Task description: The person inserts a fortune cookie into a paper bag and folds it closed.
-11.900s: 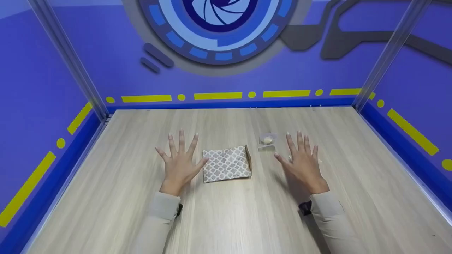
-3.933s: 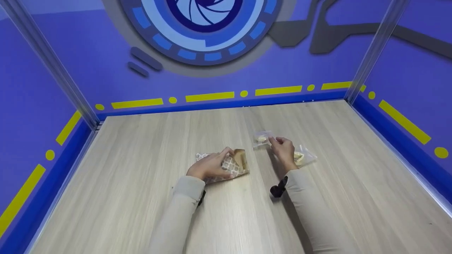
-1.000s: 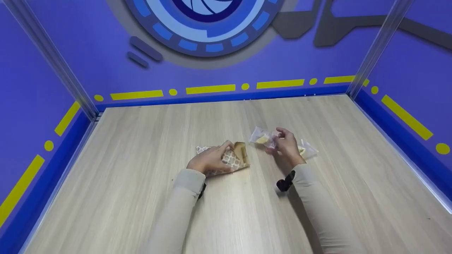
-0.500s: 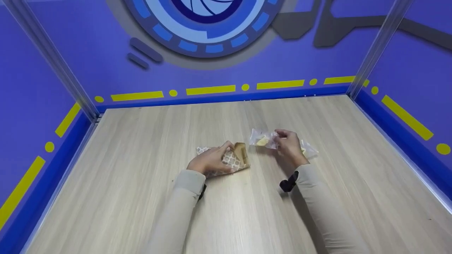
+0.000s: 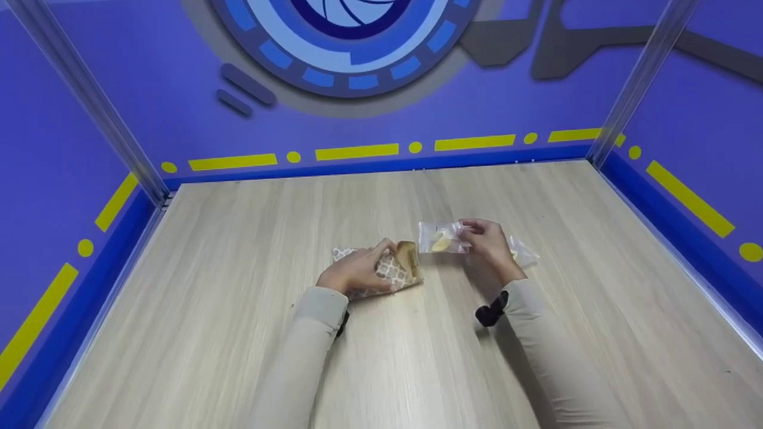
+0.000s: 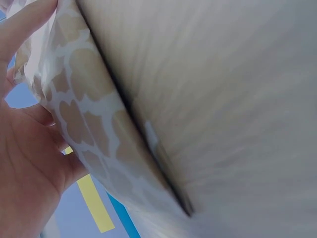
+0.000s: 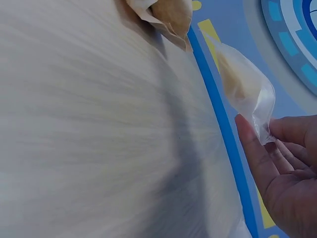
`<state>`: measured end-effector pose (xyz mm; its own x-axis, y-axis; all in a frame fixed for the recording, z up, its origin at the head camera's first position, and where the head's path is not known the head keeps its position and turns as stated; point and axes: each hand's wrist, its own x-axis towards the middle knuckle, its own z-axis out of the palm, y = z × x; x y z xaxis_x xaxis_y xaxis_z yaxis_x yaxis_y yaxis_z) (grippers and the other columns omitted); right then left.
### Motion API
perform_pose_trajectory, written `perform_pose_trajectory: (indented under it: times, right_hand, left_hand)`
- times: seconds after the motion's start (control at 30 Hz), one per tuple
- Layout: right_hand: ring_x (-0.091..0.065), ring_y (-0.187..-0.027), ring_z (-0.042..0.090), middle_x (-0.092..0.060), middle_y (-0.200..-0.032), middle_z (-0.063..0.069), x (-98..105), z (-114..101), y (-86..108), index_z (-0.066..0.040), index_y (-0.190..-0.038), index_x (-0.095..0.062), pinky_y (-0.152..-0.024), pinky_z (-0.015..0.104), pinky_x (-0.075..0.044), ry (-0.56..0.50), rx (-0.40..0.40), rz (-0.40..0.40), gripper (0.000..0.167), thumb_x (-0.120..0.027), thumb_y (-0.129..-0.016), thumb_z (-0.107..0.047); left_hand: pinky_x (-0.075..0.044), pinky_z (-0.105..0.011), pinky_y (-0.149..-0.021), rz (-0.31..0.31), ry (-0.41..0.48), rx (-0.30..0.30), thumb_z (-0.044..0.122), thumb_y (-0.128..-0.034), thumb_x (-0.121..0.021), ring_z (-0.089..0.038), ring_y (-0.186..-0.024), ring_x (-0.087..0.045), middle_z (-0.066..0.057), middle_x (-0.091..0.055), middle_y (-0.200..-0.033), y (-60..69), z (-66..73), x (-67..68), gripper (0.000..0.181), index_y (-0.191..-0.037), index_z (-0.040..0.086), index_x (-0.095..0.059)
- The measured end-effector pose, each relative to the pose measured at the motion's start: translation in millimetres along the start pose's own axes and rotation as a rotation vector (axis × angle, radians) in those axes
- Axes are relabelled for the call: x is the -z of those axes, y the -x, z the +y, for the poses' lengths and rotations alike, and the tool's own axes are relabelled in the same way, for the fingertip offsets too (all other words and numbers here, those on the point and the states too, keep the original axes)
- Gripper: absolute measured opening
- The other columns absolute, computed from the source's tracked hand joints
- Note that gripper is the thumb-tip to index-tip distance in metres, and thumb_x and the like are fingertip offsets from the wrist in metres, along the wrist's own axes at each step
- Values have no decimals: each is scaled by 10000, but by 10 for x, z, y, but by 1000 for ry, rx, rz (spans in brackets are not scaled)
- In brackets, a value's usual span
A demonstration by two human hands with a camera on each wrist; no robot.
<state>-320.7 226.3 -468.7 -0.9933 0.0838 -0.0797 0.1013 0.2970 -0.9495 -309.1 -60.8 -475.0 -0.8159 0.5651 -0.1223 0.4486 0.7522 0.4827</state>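
Note:
A patterned paper bag lies on the table, its brown mouth gaping toward the right. My left hand grips it across the top, thumb on the near side and fingers on the far side; the left wrist view shows the bag's printed side close up. Between thumb and fingers, my right hand pinches one edge of a small clear plastic bag with a pale yellow piece inside. The right wrist view has this plastic bag held above the table, just right of the paper bag's mouth.
Behind my right hand lies another clear plastic bag, partly hidden, with something yellow in it. The wooden table is bounded by blue walls with yellow markings at the back and sides.
Over the last second the pinched plastic bag has straightened out and shifted slightly left and down, nearer the paper bag's mouth. Earlier it lay on the table. My left hand stays on the paper bag.

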Motion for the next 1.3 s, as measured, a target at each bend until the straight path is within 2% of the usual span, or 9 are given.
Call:
perform_pose_trajectory:
  times: [0.23,0.5,0.7,0.9,1.07,1.3]
  right_hand:
    - [-603,-741,45,-641,-1033,133,-50,-19,40,94,-1294,-527,-662,198,-543,-61,2,-48,398,-559,-915,-22]
    - [-603,-728,53,-639,-920,34,-126,-38,74,99,-1222,-572,-632,196,-524,-66,-5,-77,358,-607,-913,-78]
    - [-601,-707,51,-658,-901,52,-178,-32,73,114,-1177,-598,-625,180,-512,-34,15,-76,331,-616,-897,-61]
    - [-594,-711,58,-664,-873,47,-223,-30,82,118,-1094,-629,-646,174,-511,-1,47,-78,284,-640,-885,-74]
    - [-588,-701,78,-649,-832,15,-271,-39,86,77,-1029,-661,-634,197,-509,42,40,-69,220,-639,-873,-77]
    - [-580,-728,110,-653,-903,51,-353,-44,91,28,-1035,-677,-636,217,-511,62,8,-82,218,-655,-879,-122]
  left_hand:
    - [-489,-411,-830,2,-6,-17,353,-759,-783,-216,-908,-557,-88,-613,-1074,0,6,1,691,-1317,314,-377]
    - [-457,-358,-738,2,-6,-19,375,-763,-787,-189,-805,-503,-27,-574,-926,6,-4,2,678,-1305,320,-383]
    - [-441,-346,-713,3,5,-14,389,-758,-793,-179,-767,-485,-1,-535,-861,16,6,11,677,-1296,324,-388]
    - [-479,-393,-781,9,-4,-21,390,-749,-800,-196,-830,-516,-36,-582,-946,16,7,12,687,-1295,322,-388]
    - [-474,-383,-766,15,-3,-34,383,-752,-798,-194,-809,-507,-35,-572,-925,13,-2,7,677,-1291,331,-392]
    - [-480,-389,-784,20,-5,-32,388,-748,-798,-194,-838,-525,-47,-597,-975,1,-12,2,663,-1276,338,-399]
